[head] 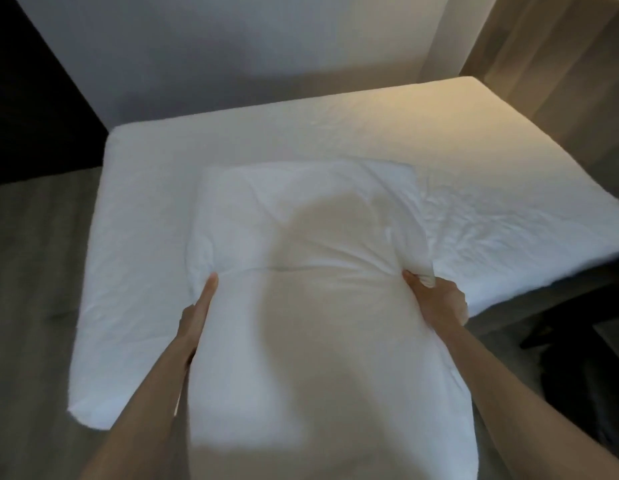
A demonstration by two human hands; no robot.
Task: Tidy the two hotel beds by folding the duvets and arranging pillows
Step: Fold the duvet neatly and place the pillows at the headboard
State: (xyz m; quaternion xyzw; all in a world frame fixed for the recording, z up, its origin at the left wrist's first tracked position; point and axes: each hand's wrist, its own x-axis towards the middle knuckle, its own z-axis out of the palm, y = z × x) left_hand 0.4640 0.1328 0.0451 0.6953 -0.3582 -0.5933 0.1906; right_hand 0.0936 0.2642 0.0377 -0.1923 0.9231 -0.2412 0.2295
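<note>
Head view shows 1 bed point(169, 202) covered by a creased white sheet, with no duvet in sight. The pillow point(318, 306) is held in front of the person. Its far end is over the middle of the mattress and its near end hangs towards the body, past the bed's near edge. Whether the far end touches the sheet cannot be told.

The right grip point(436, 299) is closed round a bunched fold at the pillow's right edge. The left grip point(197, 317) lies against the left edge with 1 visible finger straight. Its other fingers are hidden behind the pillow, so whether it clasps cannot be told.

Probable faults from this position:

1. Uneven hold. If the left grip only presses, the soft filling may yield, letting the left side slide and twist.
2. Case shift. The right grip appears to hold fabric more than filling, so a pull may drag the case off-square.
3. Drop. If either grip releases early, the hanging near end may carry the pillow onto the floor point(34, 271).
4. Misplacement. If set down here, the pillow would lie mid-mattress.
</note>
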